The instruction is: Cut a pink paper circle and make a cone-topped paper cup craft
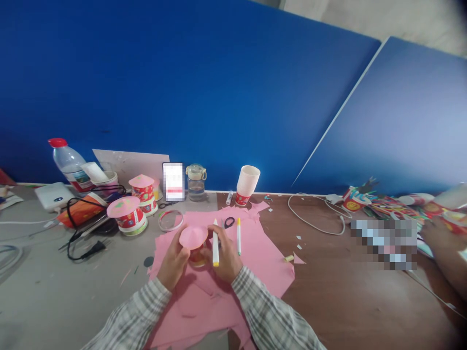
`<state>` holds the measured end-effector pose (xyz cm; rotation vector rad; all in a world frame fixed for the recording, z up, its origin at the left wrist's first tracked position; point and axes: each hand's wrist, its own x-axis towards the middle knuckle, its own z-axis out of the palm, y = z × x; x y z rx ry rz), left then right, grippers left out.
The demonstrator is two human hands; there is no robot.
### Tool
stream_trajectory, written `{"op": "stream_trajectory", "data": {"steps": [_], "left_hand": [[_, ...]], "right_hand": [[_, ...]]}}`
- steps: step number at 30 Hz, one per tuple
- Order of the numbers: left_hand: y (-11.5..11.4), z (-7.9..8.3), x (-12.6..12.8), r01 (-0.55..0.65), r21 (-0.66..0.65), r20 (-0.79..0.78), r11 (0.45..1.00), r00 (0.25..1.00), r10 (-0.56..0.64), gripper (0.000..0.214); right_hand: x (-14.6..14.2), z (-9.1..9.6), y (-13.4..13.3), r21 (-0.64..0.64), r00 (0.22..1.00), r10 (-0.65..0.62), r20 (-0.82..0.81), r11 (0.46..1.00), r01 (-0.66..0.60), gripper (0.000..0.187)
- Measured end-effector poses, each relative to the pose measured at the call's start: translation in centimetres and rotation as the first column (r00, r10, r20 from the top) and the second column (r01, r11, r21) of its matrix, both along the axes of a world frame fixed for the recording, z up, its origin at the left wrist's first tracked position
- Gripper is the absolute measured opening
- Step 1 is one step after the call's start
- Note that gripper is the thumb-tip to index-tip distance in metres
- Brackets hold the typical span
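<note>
A paper cup (198,260) with a pink paper cone (194,237) on top is held upright over the pink paper sheets (266,265). My left hand (173,265) wraps around its left side, with the fingers by the cone's edge. On the other side, my right hand (226,257) steadies the cup and cone, while a white marker (215,248) with a yellow end sits between its fingers. Just beyond lie a second white marker (239,238) and scissors (229,222), whose blades are partly hidden by my right hand.
Cone-topped cups (130,218) stand at left among black cables, beside a plastic bottle (69,163). A glass jar (196,184) and stacked paper cups (247,182) line the back. A glue stick (229,197) lies near them. Another person's hand (443,238) is at far right.
</note>
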<state>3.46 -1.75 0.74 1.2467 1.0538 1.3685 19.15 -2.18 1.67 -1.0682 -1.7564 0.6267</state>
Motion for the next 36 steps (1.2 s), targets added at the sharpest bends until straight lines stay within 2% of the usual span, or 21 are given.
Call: {"op": "stream_trajectory", "data": {"steps": [3, 7, 10, 14, 17, 19, 22, 26, 31, 36], "left_hand": [[-0.2, 0.4, 0.7, 0.116, 0.008, 0.164, 0.993, 0.98, -0.116, 0.071], [-0.3, 0.4, 1.0, 0.188, -0.016, 0.137, 0.982, 0.973, -0.184, 0.049], [-0.3, 0.1, 0.9, 0.129, -0.033, 0.044, 0.991, 0.991, -0.127, 0.045], [-0.2, 0.0, 0.8, -0.012, -0.015, -0.09, 1.0, 0.996, 0.01, 0.047], [-0.2, 0.1, 0.9, -0.043, 0.013, -0.165, 0.999, 0.985, 0.045, 0.049], [-0.2, 0.2, 1.0, -0.055, 0.03, -0.225, 0.998, 0.972, 0.061, 0.05], [-0.3, 0.1, 1.0, -0.06, 0.067, -0.3, 0.996, 0.951, 0.077, 0.051], [-0.3, -0.2, 1.0, -0.023, 0.078, -0.33, 0.997, 0.943, 0.048, 0.052], [-0.2, -0.5, 1.0, 0.009, 0.096, -0.3, 0.995, 0.954, 0.02, 0.05], [-0.3, -0.4, 1.2, 0.036, 0.085, -0.246, 0.996, 0.969, -0.014, 0.047]], "right_hand": [[0.3, 0.1, 0.2, -0.044, 0.997, 0.01, -0.08, 0.999, -0.014, 0.048], [0.4, 0.0, 0.3, -0.069, 0.991, 0.032, -0.126, 0.997, -0.041, 0.047], [0.5, 0.0, 0.3, -0.091, 0.985, 0.051, -0.168, 0.994, -0.067, 0.047], [1.0, 0.3, 0.4, -0.076, 0.938, 0.029, -0.345, 0.995, -0.059, 0.04], [1.4, 0.8, 0.3, -0.054, 0.876, -0.005, -0.482, 0.998, -0.025, 0.029], [1.6, 1.2, 0.0, -0.055, 0.858, -0.023, -0.513, 0.998, -0.006, 0.033], [1.5, 1.7, -0.9, -0.036, 0.866, -0.032, -0.498, 0.999, 0.016, 0.037], [1.4, 2.2, -2.1, 0.014, 0.902, -0.005, -0.431, 1.0, 0.012, 0.026], [1.4, 2.3, -2.5, 0.139, 0.944, 0.033, -0.329, 0.99, 0.014, 0.019], [1.1, 1.7, -2.4, 0.215, 0.968, -0.004, -0.25, 0.975, 0.059, 0.022]]}}
